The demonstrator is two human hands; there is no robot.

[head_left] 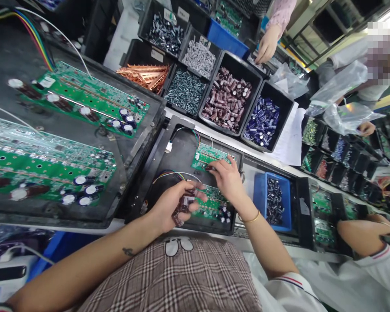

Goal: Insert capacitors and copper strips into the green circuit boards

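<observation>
My left hand [169,201] is closed round several brown cylindrical capacitors [186,202], held just in front of the lower circuit board [209,207]. With its fingers pinched, my right hand [225,175] holds a small dark brown capacitor [209,167] against the upper circuit board [201,158]. Its fingers hide part of that board and how the capacitor sits on it. Both green boards lie in a black tray [178,151], with coloured wires at their left ends. Dark capacitors with pale tops stand at the lower board's right end.
Behind the tray, bins hold brown capacitors [225,99], blue capacitors [262,121], and copper strips [146,76]. At right sits a blue box [287,203] of dark parts. Larger populated boards [94,97] lie in a tray at left. Co-workers' hands [268,45] and arms [360,236] are nearby.
</observation>
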